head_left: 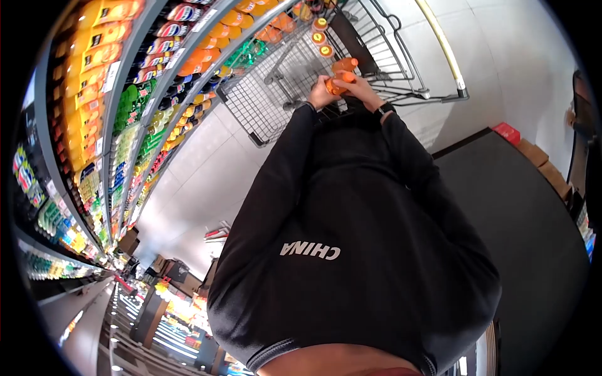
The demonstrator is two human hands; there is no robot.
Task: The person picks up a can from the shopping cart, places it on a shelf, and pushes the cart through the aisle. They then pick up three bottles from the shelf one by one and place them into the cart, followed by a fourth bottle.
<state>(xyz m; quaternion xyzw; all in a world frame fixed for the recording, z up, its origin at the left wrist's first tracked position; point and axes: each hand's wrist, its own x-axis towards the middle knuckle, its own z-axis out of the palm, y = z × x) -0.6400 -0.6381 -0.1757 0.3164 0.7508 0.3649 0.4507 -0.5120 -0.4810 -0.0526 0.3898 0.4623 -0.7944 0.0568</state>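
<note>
My left hand (321, 94) is closed around the body of an orange bottle (336, 86) above the shopping cart (251, 103). On the same bottle, near its orange cap, lie the closed fingers of my right hand (362, 91), with a dark band on that wrist. Just beyond my hands is a second orange bottle (344, 64); whether any finger touches it cannot be made out. Farther off, several bottles with yellow and orange tops (318, 37) stand in a row in the cart.
Shelves of bottled drinks (94, 88) run along the left. The cart's yellow-and-grey bar (442, 41) is at the upper right. A large black surface (520, 213) lies to the right, with boxes (533, 152) at its far edge. Tiled floor (194, 160) shows below the cart.
</note>
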